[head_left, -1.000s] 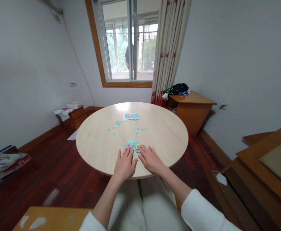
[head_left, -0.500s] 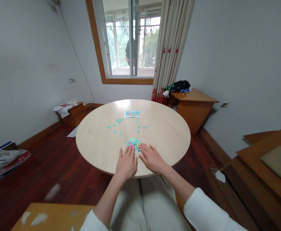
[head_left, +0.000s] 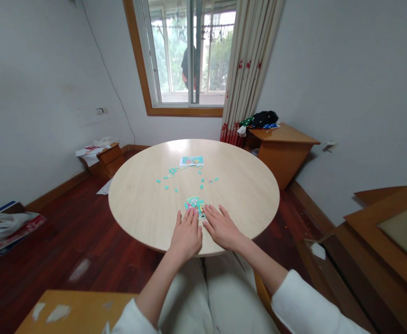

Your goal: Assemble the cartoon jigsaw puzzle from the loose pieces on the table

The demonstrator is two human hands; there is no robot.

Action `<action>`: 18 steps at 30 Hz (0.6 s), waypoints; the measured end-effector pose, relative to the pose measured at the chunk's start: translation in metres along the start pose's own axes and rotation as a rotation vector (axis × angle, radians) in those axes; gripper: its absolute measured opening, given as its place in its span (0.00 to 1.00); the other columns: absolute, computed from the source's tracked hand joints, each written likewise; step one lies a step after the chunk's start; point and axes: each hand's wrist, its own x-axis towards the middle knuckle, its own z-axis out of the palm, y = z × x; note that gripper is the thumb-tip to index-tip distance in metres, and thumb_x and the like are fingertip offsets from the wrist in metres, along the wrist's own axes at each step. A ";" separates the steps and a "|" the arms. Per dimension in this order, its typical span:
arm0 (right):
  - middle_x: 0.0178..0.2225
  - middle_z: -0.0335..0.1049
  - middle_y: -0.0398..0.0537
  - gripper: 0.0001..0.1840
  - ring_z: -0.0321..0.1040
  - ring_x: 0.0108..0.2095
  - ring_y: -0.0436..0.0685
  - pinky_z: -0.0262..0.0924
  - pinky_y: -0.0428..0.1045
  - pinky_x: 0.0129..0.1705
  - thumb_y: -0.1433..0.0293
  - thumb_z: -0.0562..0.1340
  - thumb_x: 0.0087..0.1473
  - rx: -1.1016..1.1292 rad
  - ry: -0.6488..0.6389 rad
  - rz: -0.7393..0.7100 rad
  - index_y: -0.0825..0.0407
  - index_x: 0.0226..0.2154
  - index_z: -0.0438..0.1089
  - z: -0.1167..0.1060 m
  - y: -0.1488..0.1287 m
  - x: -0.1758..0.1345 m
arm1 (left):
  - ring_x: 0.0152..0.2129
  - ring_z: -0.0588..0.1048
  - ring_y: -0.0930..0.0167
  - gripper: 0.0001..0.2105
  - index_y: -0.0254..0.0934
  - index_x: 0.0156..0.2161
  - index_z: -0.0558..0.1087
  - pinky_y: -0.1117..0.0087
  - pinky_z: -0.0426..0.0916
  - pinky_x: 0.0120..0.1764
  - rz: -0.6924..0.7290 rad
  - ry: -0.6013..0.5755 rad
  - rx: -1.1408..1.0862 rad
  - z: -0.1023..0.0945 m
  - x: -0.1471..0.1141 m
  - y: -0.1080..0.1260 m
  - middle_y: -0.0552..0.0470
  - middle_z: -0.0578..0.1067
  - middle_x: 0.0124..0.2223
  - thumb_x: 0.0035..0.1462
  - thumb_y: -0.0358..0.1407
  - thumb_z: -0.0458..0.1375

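Observation:
A partly joined jigsaw puzzle (head_left: 195,202), turquoise with pink and yellow cartoon figures, lies flat near the front of the round table (head_left: 140,204). My left hand (head_left: 185,234) rests at its lower left, fingers stretched out and tips touching its edge. From the right, my right hand (head_left: 221,227) lies with extended fingers on the puzzle's right side. The fingertips cover parts of its lower and right borders. Farther back, several loose turquoise puzzle pieces (head_left: 172,171) are scattered in a rough arc. Behind them lies a picture sheet (head_left: 191,161) with similar colours.
A wooden cabinet (head_left: 283,153) with dark cloths (head_left: 264,119) stands behind the table at right. Papers lie on a low wooden drawer unit (head_left: 110,160) at left. A bench (head_left: 81,311) is at front left, and wooden furniture (head_left: 391,227) at right.
The view has tilted slightly downward. Both hands stay at the puzzle, with the right fingers shifted only slightly; the loose pieces look unmoved.

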 end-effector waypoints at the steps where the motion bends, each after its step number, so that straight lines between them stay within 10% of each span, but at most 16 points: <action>1: 0.66 0.49 0.58 0.30 0.46 0.66 0.60 0.36 0.63 0.67 0.63 0.43 0.65 -0.002 0.010 -0.006 0.62 0.64 0.52 0.001 0.000 0.000 | 0.65 0.52 0.60 0.27 0.23 0.65 0.55 0.49 0.43 0.65 0.001 -0.006 0.001 -0.001 0.000 0.001 0.37 0.54 0.67 0.65 0.35 0.37; 18: 0.65 0.50 0.59 0.29 0.47 0.66 0.59 0.39 0.62 0.66 0.68 0.43 0.64 -0.013 0.000 -0.015 0.64 0.63 0.54 0.000 0.000 -0.001 | 0.65 0.53 0.61 0.27 0.21 0.64 0.55 0.51 0.41 0.66 0.074 -0.039 -0.042 -0.007 0.013 0.011 0.35 0.57 0.66 0.64 0.33 0.37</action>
